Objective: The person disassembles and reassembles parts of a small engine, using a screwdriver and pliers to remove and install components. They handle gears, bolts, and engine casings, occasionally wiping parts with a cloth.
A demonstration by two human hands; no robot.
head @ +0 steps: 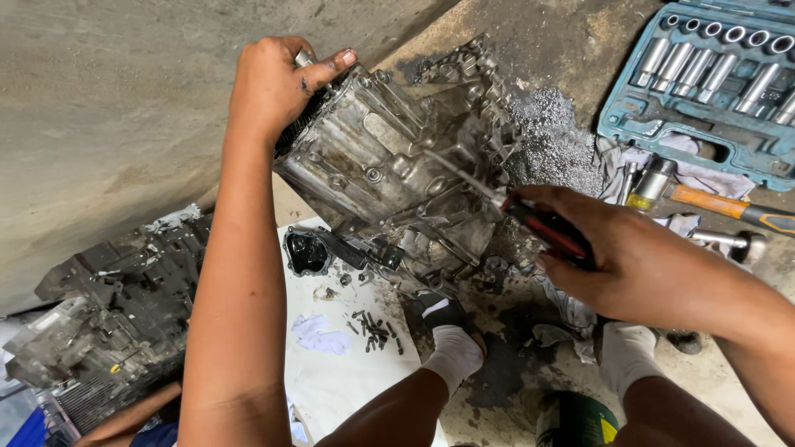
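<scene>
Near edge: a green can [573,420] cut off by the frame; white-socked feet [454,354] on stained concrete floor [505,377]; loose bolts [377,329] on a white sheet [339,381]; right hand [629,261] closed round a red-and-black screwdriver [548,230], its tip hidden against the grimy metal gearbox casing [397,165] standing on the floor; left hand [277,83] gripping its upper rim; beyond, a socket set case [704,132] cut off at the corner, grey wall [124,99].
</scene>
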